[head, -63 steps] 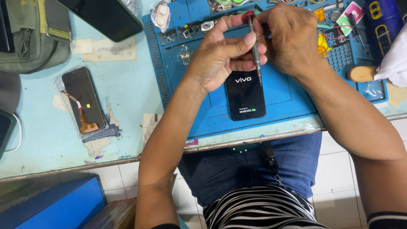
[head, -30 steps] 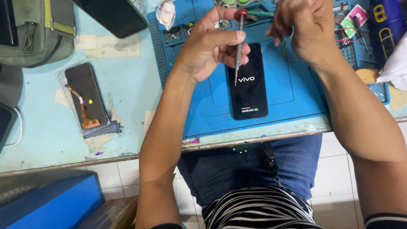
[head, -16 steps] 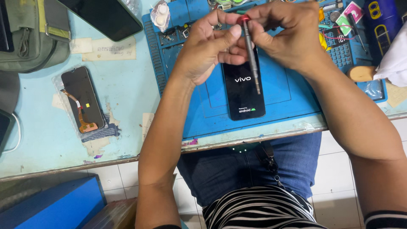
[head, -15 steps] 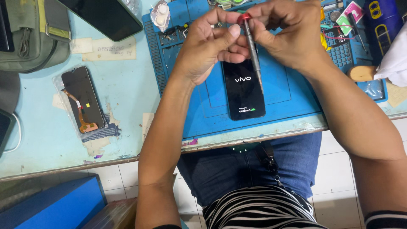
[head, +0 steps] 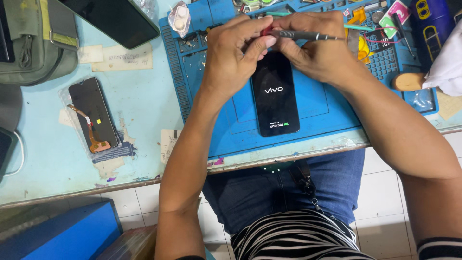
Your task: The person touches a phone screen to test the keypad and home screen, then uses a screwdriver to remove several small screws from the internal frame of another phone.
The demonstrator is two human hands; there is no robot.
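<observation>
A black smartphone (head: 275, 94) lies face up on a blue repair mat (head: 202, 96), its screen lit with a white logo. Both my hands meet just above the phone's top edge. A thin grey screwdriver (head: 308, 35) with a red cap lies level across them, its tip pointing right. My left hand (head: 233, 55) pinches the red-capped end between thumb and fingertips. My right hand (head: 317, 53) curls under the shaft and holds it. The phone's top edge is partly hidden under my fingers.
A loose phone screen with an orange flex cable (head: 91, 115) lies at the left on the pale blue table (head: 139, 125). A black device (head: 115, 19) and a grey-green bag (head: 38, 38) sit far left. Small tools crowd the mat's far right, near a white cloth (head: 447, 67).
The screwdriver swung from nearly upright over the phone to lying level with its tip to the right. Both hands have closed in together above the phone's top edge.
</observation>
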